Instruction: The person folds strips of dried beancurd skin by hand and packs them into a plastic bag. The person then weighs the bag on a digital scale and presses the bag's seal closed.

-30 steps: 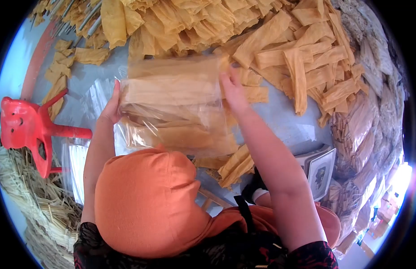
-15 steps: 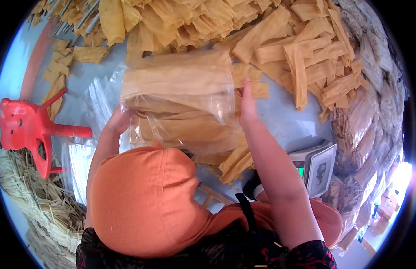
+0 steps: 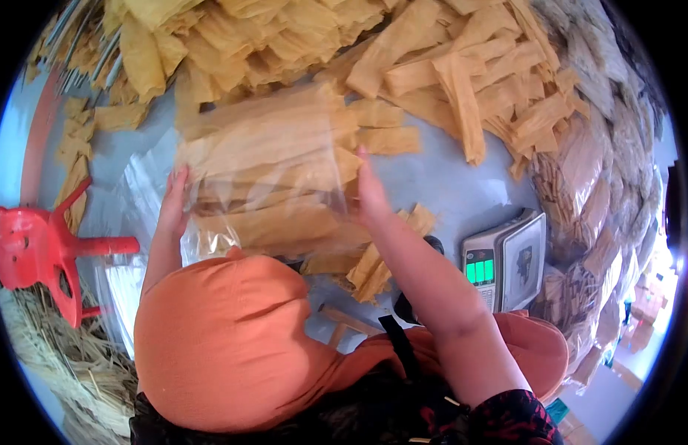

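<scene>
A clear plastic bag (image 3: 266,159) with flat yellow sheets inside, which look like dried tofu skin, is held level between my two hands. My left hand (image 3: 176,194) grips the bag's left end, fingers pointing up along its side. At the right end, my right hand (image 3: 369,194) presses against the bag with its thumb side up; part of its fingers is hidden behind the plastic. Loose yellow sheets (image 3: 388,139) lie just beyond my right hand, and more yellow pieces (image 3: 370,274) lie below it.
A large heap of yellow sheets (image 3: 262,44) fills the back, with a looser pile (image 3: 463,81) at the right. Nearby are a digital scale (image 3: 522,256), a red plastic stool (image 3: 32,245) on its side, flat clear bags (image 3: 140,185) and stacked filled bags (image 3: 574,163).
The view has shifted, so most things appear further left and the scale shows more. My hands still hold the bag, and the left hand's fingers are now more raised along its end.
</scene>
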Motion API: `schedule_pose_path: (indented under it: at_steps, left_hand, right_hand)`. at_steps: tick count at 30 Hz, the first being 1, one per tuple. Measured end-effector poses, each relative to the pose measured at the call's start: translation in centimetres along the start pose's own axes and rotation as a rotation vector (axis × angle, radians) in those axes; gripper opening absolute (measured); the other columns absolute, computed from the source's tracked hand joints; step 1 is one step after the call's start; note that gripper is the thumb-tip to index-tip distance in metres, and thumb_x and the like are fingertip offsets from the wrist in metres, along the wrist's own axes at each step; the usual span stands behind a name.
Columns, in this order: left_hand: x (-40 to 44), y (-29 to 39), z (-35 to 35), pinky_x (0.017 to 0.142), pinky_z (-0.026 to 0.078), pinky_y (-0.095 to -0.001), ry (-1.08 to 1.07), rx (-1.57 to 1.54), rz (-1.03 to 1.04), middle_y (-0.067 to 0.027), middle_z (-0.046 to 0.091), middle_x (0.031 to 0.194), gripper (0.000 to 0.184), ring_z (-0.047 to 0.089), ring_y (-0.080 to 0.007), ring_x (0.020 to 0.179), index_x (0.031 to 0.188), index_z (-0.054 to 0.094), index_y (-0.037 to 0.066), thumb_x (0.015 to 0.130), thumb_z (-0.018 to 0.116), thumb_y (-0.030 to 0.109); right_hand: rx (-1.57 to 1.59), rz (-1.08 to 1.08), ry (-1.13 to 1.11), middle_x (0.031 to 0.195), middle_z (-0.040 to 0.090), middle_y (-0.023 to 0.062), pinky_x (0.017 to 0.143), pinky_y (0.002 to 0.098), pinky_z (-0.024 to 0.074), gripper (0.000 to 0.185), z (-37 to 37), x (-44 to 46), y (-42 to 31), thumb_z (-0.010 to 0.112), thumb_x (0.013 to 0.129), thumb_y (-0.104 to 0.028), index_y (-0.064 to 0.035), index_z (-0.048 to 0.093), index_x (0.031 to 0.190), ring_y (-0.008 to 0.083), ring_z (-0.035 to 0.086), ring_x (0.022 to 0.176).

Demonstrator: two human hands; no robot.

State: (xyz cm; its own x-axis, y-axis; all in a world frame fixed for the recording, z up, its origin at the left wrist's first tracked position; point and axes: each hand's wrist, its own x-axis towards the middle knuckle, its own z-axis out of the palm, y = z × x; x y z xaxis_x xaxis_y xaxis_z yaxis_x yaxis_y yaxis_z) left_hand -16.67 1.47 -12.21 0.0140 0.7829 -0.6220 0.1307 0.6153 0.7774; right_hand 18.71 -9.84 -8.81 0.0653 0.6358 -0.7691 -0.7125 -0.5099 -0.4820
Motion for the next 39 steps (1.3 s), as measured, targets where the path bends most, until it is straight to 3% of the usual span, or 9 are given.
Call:
schedule_pose_path:
  at_steps: [2,4,12,15,17,19,23,27,39]
  left_hand:
    - [0.3,-0.6,-0.2,0.111,0.022,-0.049,0.081,-0.037,-0.019,-0.0092,0.029,0.153,0.097,0.022,-0.0281,0.143,0.153,0.014,0.011,0.084,0.062,0.06]
    - [1.5,-1.5,-0.8,0.11,0.024,-0.0484,0.081,0.018,0.034,-0.0083,0.031,0.152,0.094,0.027,-0.0278,0.141,0.152,0.018,0.011,0.085,0.061,0.06]
    - [1.1,-1.0,-3.9,0.109,0.029,-0.0379,-0.038,-0.019,0.065,-0.0096,0.041,0.145,0.074,0.037,-0.023,0.135,0.148,0.03,0.012,0.091,0.06,0.049]
    - [-0.8,1.4,-2.3,0.109,0.03,-0.036,0.243,0.292,0.131,-0.0108,0.045,0.142,0.065,0.04,-0.0242,0.133,0.143,0.038,0.007,0.092,0.063,0.038]
    - [0.7,1.9,-1.9,0.11,0.03,-0.037,0.453,0.625,0.76,-0.0134,0.051,0.136,0.056,0.043,-0.0269,0.131,0.138,0.046,0.005,0.091,0.064,0.028]
    - [-1.2,5.1,2.3,0.111,0.028,-0.0395,0.322,0.848,0.931,-0.0144,0.051,0.136,0.05,0.042,-0.0291,0.131,0.135,0.051,0.006,0.089,0.063,0.022]
    - [-2.7,5.0,10.3,0.113,0.019,-0.051,-0.041,1.14,1.114,-0.0098,0.039,0.148,0.057,0.031,-0.0288,0.14,0.138,0.049,0.015,0.086,0.065,0.033]
    - [-2.3,3.2,11.7,0.112,0.012,-0.0584,0.015,1.36,1.017,-0.0052,0.032,0.153,0.062,0.028,-0.0291,0.141,0.142,0.045,0.026,0.087,0.057,0.051]
    - [-0.8,2.4,13.0,0.113,0.007,-0.0606,0.079,1.451,0.963,-0.0047,0.022,0.157,0.064,0.02,-0.0292,0.144,0.147,0.036,0.027,0.092,0.044,0.058]
  right_hand:
    - [-0.135,0.0,0.058,0.138,0.049,0.012,0.1,0.0401,0.0416,0.074,-0.9,1.2,1.0,0.042,0.093,-0.064,-0.009,0.04,0.142,0.0259,0.048,0.124]
    - [-0.412,-0.373,0.134,0.15,0.037,0.0163,0.112,0.0318,0.0266,0.073,-1.5,3.9,3.5,0.041,0.098,-0.052,-0.0059,0.022,0.151,0.0294,0.034,0.138]
    - [-0.572,-0.164,0.108,0.14,0.048,0.0201,0.108,0.0366,0.0331,0.057,-2.4,2.4,1.5,0.045,0.096,-0.038,-0.0123,0.036,0.146,0.0362,0.042,0.132]
    - [-0.899,-0.227,0.147,0.134,0.055,0.017,0.106,0.0418,0.0361,0.053,-4.9,6.4,-1.4,0.053,0.092,-0.035,-0.0106,0.047,0.138,0.039,0.049,0.124]
    - [-1.041,-0.47,0.265,0.133,0.055,0.0125,0.104,0.0454,0.0378,0.046,-5.6,9.0,-3.0,0.056,0.089,-0.032,-0.0104,0.055,0.129,0.0377,0.053,0.119]
    - [-1.546,-0.538,0.351,0.141,0.048,0.0105,0.103,0.0477,0.0384,0.051,-5.0,9.1,-5.5,0.057,0.088,-0.032,-0.0168,0.05,0.136,0.0325,0.048,0.126]
    - [-1.934,-0.617,0.436,0.149,0.038,0.0081,0.104,0.0499,0.0381,0.056,-7.4,12.6,-5.4,0.054,0.09,-0.035,-0.0235,0.041,0.143,0.0272,0.039,0.135]
    - [-1.913,-0.542,0.29,0.151,0.033,0.0065,0.104,0.0502,0.0377,0.056,-11.4,12.3,-5.2,0.047,0.094,-0.042,-0.0271,0.033,0.147,0.024,0.029,0.14]
    - [-2.07,-0.288,0.157,0.157,0.022,0.0077,0.106,0.0507,0.036,0.062,-16.4,-1.9,5.2,0.044,0.096,-0.042,-0.0217,0.026,0.151,0.027,0.023,0.144]
